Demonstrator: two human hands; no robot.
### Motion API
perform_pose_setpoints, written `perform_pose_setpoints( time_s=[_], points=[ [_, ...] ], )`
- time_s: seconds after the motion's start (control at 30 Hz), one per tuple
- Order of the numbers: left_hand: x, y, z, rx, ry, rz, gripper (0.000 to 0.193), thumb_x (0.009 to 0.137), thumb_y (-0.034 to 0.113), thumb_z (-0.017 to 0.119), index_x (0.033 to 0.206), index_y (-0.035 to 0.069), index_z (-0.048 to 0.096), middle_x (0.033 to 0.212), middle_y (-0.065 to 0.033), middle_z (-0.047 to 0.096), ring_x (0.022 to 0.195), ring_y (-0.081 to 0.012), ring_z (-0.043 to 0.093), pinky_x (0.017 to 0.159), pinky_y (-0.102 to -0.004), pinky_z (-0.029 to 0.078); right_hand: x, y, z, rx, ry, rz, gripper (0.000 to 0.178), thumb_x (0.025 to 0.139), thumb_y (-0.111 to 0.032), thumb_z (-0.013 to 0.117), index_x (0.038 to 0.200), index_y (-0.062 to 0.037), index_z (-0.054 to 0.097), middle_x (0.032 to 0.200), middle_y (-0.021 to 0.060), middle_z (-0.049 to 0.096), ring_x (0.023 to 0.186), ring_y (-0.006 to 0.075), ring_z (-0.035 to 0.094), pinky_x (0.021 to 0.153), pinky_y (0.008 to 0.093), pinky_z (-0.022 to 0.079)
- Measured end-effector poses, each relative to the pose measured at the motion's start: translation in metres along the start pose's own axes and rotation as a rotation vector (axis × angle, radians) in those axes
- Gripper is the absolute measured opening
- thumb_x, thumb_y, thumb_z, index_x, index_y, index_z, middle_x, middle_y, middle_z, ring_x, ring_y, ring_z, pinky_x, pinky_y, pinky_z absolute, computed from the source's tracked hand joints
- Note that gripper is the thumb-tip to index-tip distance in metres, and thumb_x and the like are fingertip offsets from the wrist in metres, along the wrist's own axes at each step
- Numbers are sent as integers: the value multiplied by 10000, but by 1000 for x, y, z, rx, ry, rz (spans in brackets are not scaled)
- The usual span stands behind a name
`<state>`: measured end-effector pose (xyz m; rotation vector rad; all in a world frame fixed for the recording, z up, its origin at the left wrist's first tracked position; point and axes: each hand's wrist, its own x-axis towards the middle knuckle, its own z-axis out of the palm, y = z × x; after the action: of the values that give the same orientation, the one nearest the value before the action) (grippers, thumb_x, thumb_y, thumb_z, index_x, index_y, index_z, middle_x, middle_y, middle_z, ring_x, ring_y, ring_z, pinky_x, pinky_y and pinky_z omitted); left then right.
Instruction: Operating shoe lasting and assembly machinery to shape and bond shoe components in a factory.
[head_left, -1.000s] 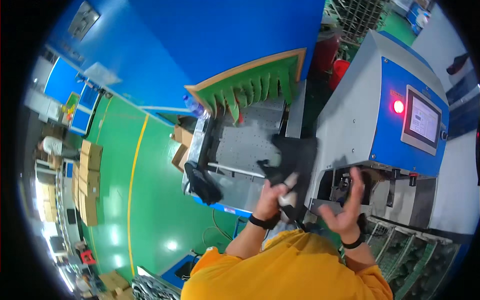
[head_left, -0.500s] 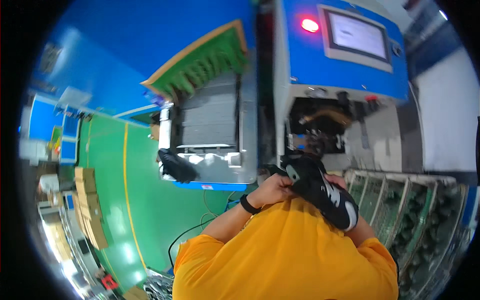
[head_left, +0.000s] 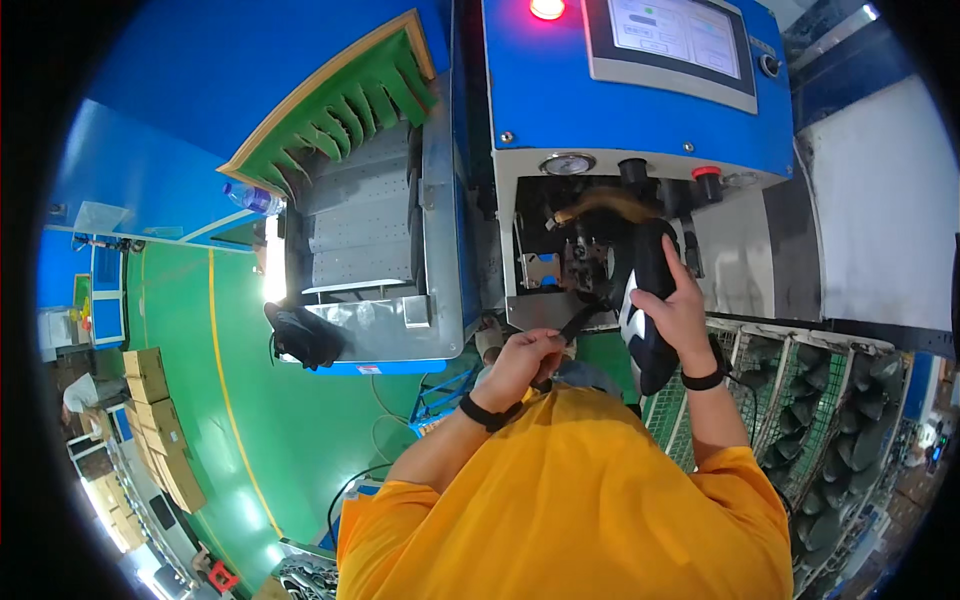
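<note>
My right hand (head_left: 682, 318) is wrapped round a black shoe (head_left: 652, 345) with a white side marking, thumb on its near side and fingers along the top. The shoe stands steeply in front of the opening of a blue machine (head_left: 640, 110). To its left, my left hand (head_left: 528, 362) is closed in a pinch on a thin dark flap (head_left: 580, 322). Whether that flap belongs to the shoe I cannot tell. Inside the opening, a brownish curved hose (head_left: 605, 205) and metal parts show behind the shoe, which partly hides them.
On the left stands a metal conveyor (head_left: 360, 230) with a green strip curtain (head_left: 345, 120); a black shoe-like item (head_left: 303, 335) lies on its near corner. A wire rack (head_left: 800, 420) holding several dark shoe forms is at the right. Cartons (head_left: 160, 420) are stacked far left.
The shoe has gone from between both hands near my chest to the machine opening, now upright in my right hand. My left hand has come off its end, and the view has shifted right.
</note>
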<state>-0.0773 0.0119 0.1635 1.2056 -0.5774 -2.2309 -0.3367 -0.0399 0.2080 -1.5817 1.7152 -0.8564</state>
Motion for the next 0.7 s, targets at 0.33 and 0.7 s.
perform_pose_setpoints(
  time_s=[0.33,0.7],
  points=[
    [59,-20,-11,-288,54,-5,115,956,216,541,915,124,596,705,26,539,592,-103,494,528,-257,374,47,-16,44,-614,-55,-11,879,740,-306,746,1500,-276,307,1298,382,431,1045,497,580,783,517,527],
    [60,-18,-24,-93,115,-84,196,976,253,517,966,90,625,755,-25,628,624,-143,561,570,-282,450,20,-9,67,-547,266,-76,886,793,-264,736,1532,-236,247,1273,361,405,963,540,562,787,517,503]
  ],
)
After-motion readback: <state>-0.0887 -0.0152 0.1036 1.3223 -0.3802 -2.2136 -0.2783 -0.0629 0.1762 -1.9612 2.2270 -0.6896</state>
